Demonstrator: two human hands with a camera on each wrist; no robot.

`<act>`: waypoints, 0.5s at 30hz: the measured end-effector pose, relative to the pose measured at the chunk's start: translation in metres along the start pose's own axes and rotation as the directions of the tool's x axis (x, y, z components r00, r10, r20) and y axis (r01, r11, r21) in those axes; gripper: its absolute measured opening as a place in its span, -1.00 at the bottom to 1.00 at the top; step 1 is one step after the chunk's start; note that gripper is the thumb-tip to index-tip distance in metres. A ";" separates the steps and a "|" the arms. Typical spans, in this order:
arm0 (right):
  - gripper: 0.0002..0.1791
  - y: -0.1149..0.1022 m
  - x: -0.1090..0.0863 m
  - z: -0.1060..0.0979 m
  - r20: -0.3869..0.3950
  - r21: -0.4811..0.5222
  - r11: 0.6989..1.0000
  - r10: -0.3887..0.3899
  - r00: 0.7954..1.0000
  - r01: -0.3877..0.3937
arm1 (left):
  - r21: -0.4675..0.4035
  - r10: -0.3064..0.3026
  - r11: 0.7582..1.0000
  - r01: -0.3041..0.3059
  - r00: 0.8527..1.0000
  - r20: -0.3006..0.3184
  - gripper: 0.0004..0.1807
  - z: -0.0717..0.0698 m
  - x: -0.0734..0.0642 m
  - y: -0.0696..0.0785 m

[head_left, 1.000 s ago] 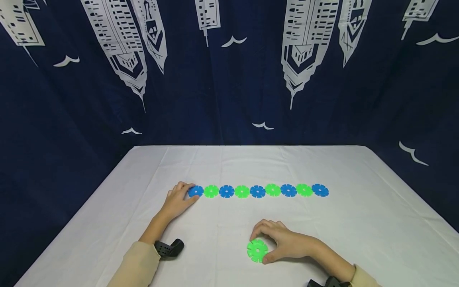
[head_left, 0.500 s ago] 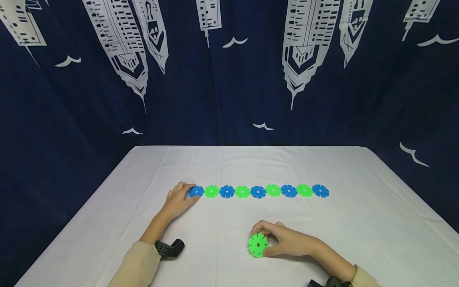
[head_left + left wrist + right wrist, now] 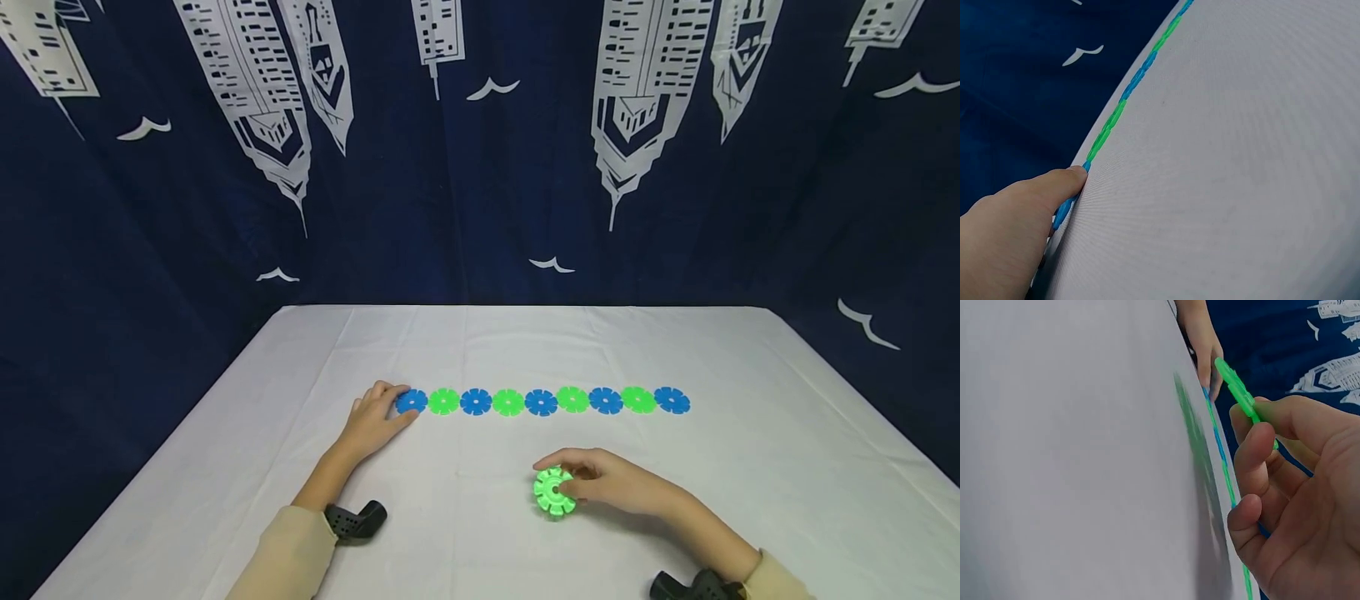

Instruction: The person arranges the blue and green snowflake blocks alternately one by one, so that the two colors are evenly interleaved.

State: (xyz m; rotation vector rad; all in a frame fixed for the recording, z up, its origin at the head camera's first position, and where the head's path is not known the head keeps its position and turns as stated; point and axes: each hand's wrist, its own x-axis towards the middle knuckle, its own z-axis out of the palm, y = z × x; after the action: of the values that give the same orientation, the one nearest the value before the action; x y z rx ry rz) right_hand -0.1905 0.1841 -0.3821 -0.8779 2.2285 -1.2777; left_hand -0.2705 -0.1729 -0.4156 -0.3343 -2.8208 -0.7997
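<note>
A straight row of notched plastic discs, blue and green by turns, lies flat with their edges meeting. At its left end, my left hand [image 3: 371, 422] rests on the cloth, thumb and fingers round a blue notched disc [image 3: 412, 402]; the left wrist view shows the thumb against its edge. Nearer the front, my right hand [image 3: 618, 482] pinches a single green notched disc [image 3: 550, 497] between thumb and fingers. That disc is tilted up and raised off the cloth, with a green-tinted reflection beneath it in the right wrist view. Part of its face is hidden by the thumb.
White cloth [image 3: 465, 517] covers the table. A dark blue curtain [image 3: 480, 192] with pale building and bird prints hangs behind its far edge. Black wrist cameras [image 3: 356, 521] are strapped on both forearms. A blue disc [image 3: 672, 400] ends the row on the right.
The right hand has lifted the green disc off the cloth, tipping and turning it in the fingers, and moved it slightly right and away from me. The left hand has stayed in place.
</note>
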 end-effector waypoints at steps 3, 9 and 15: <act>-0.61 0.001 -0.003 -0.009 -0.040 -0.005 1.000 0.010 0.999 -0.010 | -0.002 -0.001 1.000 0.001 1.000 0.001 -0.41 0.000 0.000 0.000; -0.68 0.004 -0.008 -0.030 -0.167 0.016 1.000 0.013 0.986 -0.011 | 0.005 -0.001 1.000 0.001 1.000 -0.002 -0.41 0.001 0.000 -0.001; -0.68 0.016 -0.019 -0.054 -0.338 -0.003 0.997 0.075 0.938 -0.081 | 0.003 0.004 1.000 -0.004 1.000 -0.008 -0.42 0.000 -0.001 0.001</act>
State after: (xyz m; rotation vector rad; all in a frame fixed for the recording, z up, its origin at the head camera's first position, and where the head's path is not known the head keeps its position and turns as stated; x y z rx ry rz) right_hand -0.2161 0.2358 -0.3692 -0.6027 2.5094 -1.4655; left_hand -0.2698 -0.1723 -0.4158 -0.3356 -2.8129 -0.7941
